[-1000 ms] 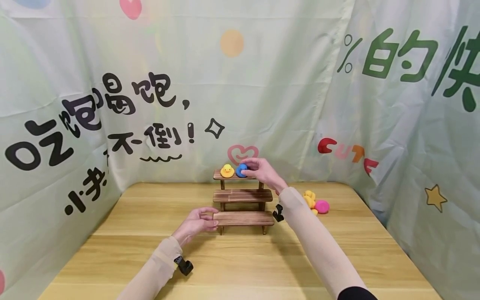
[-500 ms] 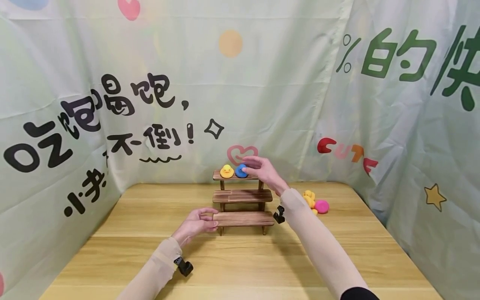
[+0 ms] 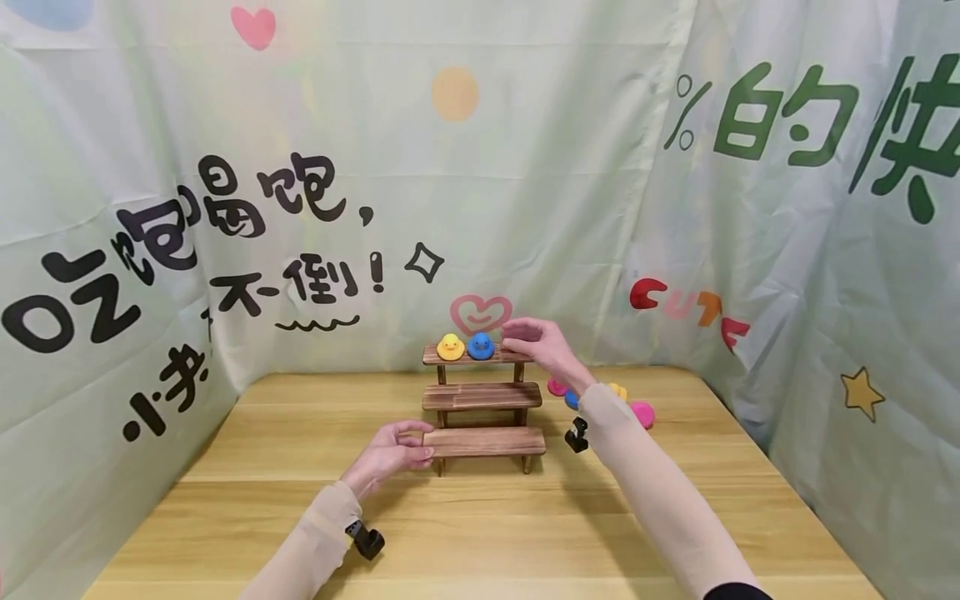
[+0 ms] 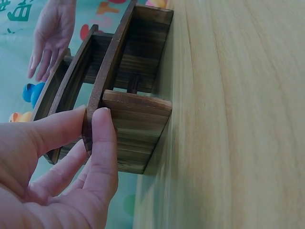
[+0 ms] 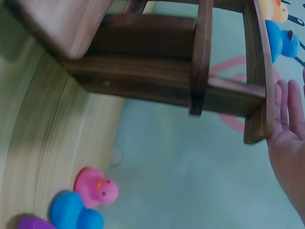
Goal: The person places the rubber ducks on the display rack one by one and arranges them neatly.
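Observation:
A three-step wooden display stand (image 3: 483,442) stands on the table. On its top step sit a yellow rubber duck (image 3: 451,347) and, right beside it, a blue rubber duck (image 3: 481,347). My left hand (image 3: 392,454) pinches the left end of the lowest step between thumb and fingers, as the left wrist view shows up close (image 4: 71,167). By the right end of the top step is my right hand (image 3: 546,346), its fingers extended and apart from the blue duck, holding nothing. In the right wrist view, that hand (image 5: 288,129) shows only in part at the edge.
Behind the right forearm, several more ducks lie on the table, among them a pink duck (image 5: 95,187), a blue one (image 5: 71,212) and a purple one (image 5: 33,223). A printed curtain (image 3: 480,208) hangs along the back and sides of the wooden table (image 3: 480,533).
My right hand has let go of the blue duck and drawn off to the right. The duck stays on the top step. My left hand keeps its hold on the stand.

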`<action>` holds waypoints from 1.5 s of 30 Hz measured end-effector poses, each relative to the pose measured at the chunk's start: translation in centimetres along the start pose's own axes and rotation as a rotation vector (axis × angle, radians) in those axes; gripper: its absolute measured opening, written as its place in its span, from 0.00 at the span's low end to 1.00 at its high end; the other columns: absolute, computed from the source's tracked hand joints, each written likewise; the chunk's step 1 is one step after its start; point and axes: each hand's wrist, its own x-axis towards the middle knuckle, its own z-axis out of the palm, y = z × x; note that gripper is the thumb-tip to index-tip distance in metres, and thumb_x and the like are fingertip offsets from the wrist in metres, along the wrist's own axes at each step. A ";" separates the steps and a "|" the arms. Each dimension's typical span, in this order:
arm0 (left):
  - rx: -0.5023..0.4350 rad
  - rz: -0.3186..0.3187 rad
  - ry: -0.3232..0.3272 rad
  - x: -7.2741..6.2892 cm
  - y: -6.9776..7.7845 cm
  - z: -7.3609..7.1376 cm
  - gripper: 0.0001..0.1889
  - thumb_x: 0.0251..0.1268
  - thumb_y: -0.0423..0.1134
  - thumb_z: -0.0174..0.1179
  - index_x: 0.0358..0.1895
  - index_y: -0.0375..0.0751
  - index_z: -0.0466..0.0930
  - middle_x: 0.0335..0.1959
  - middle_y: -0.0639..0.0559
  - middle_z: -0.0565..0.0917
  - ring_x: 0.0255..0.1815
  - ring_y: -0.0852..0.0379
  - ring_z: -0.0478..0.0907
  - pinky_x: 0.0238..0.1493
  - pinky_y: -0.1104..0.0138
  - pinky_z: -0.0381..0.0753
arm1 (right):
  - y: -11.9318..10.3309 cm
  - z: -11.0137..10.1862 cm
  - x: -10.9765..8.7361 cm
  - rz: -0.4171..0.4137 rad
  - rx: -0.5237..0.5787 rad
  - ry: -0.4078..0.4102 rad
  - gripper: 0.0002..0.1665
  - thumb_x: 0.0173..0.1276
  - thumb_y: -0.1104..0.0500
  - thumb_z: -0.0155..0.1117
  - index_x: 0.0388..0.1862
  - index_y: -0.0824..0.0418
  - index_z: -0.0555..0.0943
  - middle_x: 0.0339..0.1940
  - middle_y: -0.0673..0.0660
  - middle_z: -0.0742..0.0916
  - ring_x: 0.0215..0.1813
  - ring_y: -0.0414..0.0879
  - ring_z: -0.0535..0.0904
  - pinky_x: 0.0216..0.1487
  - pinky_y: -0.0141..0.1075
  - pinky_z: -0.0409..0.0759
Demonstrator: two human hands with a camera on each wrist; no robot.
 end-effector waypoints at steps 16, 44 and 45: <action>-0.008 0.000 0.008 0.0 0.1 -0.1 0.27 0.58 0.22 0.64 0.63 0.26 0.69 0.35 0.44 0.81 0.34 0.52 0.85 0.48 0.56 0.89 | -0.4 -3.5 -2.8 0.009 -0.091 -0.080 0.22 0.67 0.58 0.68 0.57 0.67 0.78 0.52 0.66 0.85 0.47 0.48 0.84 0.47 0.34 0.86; -0.004 -0.008 0.006 0.1 0.1 -0.1 0.26 0.58 0.22 0.64 0.62 0.28 0.70 0.37 0.44 0.82 0.34 0.52 0.85 0.48 0.57 0.89 | 3.6 -9.2 -7.5 0.078 -0.139 -0.147 0.25 0.66 0.56 0.69 0.56 0.70 0.78 0.47 0.52 0.88 0.50 0.45 0.84 0.51 0.36 0.84; -0.003 -0.007 0.006 0.1 0.1 -0.1 0.26 0.58 0.22 0.64 0.62 0.28 0.70 0.36 0.44 0.82 0.34 0.52 0.85 0.48 0.57 0.89 | 3.8 -9.4 -7.6 0.072 -0.144 -0.146 0.25 0.66 0.56 0.69 0.56 0.70 0.78 0.47 0.51 0.88 0.51 0.46 0.84 0.51 0.36 0.84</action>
